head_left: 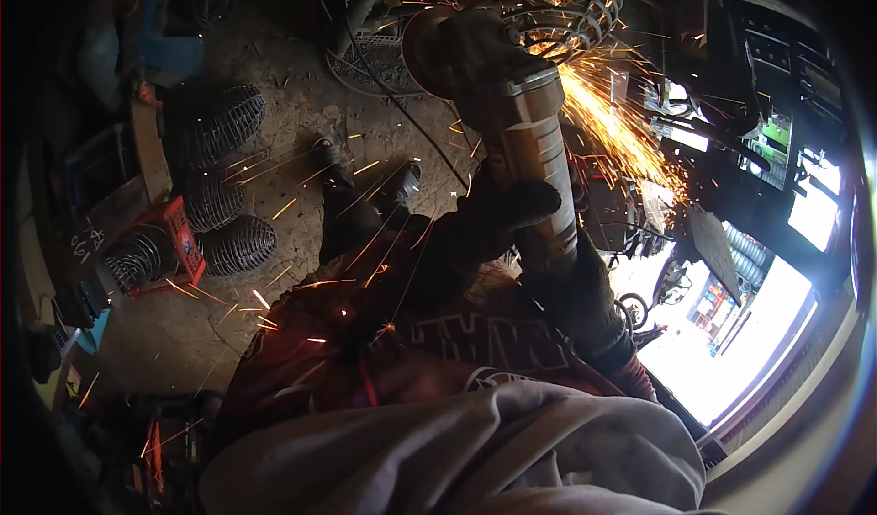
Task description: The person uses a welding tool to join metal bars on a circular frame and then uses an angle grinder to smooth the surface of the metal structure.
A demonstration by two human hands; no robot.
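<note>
An angle grinder (pixel 539 154) stands almost upright in front of my chest, its head and round disc guard at the top. Wrapped in a dark glove, my left hand (pixel 498 215) grips the middle of its body, thumb across the casing. My right hand (pixel 577 291), gloved too, is closed around the lower end. Beside the grinder head is a round wire cage (pixel 585 8) of curved metal rings. Bright orange sparks (pixel 607 117) stream from between them toward the right. The exact contact point is hidden behind the head.
Several similar wire cages (pixel 219 127) lie on the floor at left, near a red crate (pixel 185 241). A thin dark cable (pixel 388 90) hangs left of the grinder. My feet (pixel 402 181) are on the floor below. Loose sparks scatter around; a bright opening (pixel 758 341) lies at right.
</note>
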